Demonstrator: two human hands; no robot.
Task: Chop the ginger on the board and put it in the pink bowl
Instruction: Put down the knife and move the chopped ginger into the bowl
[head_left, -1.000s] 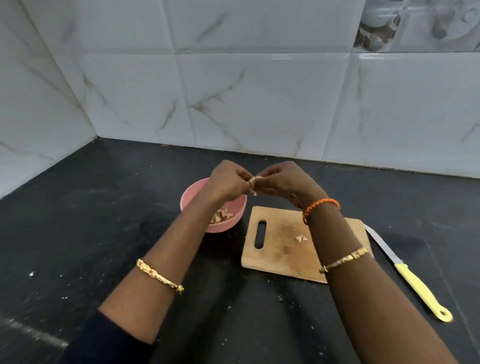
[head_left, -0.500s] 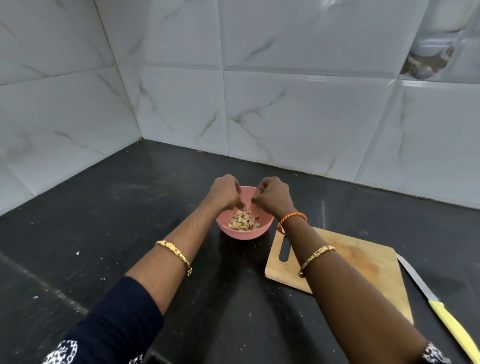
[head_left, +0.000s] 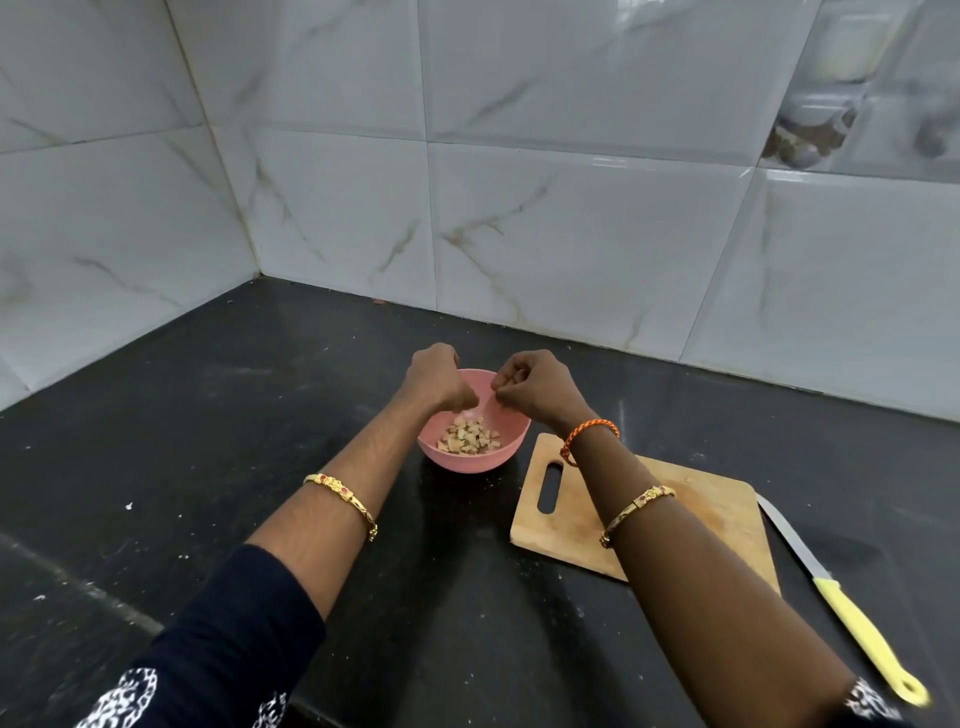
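Hovering over the round pink bowl (head_left: 470, 457): left hand (head_left: 435, 378) and right hand (head_left: 535, 385), both with fingers curled inward; can't tell if either pinches anything. Chopped ginger (head_left: 469, 440), small pale cubes, sits in one heap inside the bowl. One rectangular wooden board (head_left: 571, 525) with slot handle lies just right of the bowl, one knife (head_left: 852, 613) with yellow plastic handle beside it. Matte black stone counter (head_left: 156, 467), speckled with white; glossy marble-veined tile walls (head_left: 571, 234) meeting in a corner
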